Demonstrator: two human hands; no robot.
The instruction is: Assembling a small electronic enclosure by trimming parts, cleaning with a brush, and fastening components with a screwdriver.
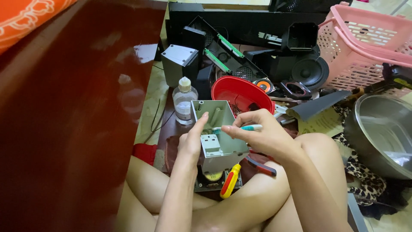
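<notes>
My left hand [194,139] grips a small grey plastic box [223,150], an open speaker housing, by its left wall, with the open side facing away from me. My right hand [262,131] pinches a white and teal toothbrush [240,127], and its bristle end reaches into the box near my left thumb. Both hands are above my crossed legs.
A yellow and red screwdriver [230,180] and red-handled pliers [262,167] lie under the box. A clear bottle [184,101], a red bowl [240,92], black speaker parts [309,71], a pink basket [365,47] and a steel bowl [382,133] crowd the floor ahead. A dark red panel [73,120] rises at left.
</notes>
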